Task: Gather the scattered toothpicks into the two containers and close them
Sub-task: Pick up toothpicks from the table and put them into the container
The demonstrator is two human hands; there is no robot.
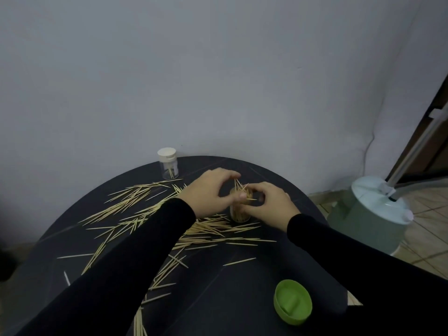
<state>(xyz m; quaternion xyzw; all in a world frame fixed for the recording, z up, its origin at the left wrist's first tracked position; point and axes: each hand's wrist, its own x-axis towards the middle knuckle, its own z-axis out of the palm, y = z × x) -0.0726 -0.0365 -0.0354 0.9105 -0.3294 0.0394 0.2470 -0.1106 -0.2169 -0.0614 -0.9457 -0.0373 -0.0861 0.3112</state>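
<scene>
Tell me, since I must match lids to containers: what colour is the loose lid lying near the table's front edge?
Bright green lid, seen in the head view.

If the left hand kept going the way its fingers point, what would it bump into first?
Most likely the toothpicks sticking out of the open container, right at the left hand's fingertips; just beyond is the right hand. Depth is uncertain.

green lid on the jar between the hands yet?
No, the green lid lies upturned near the table's front edge, and the jar between the hands is open with toothpicks sticking out.
</scene>
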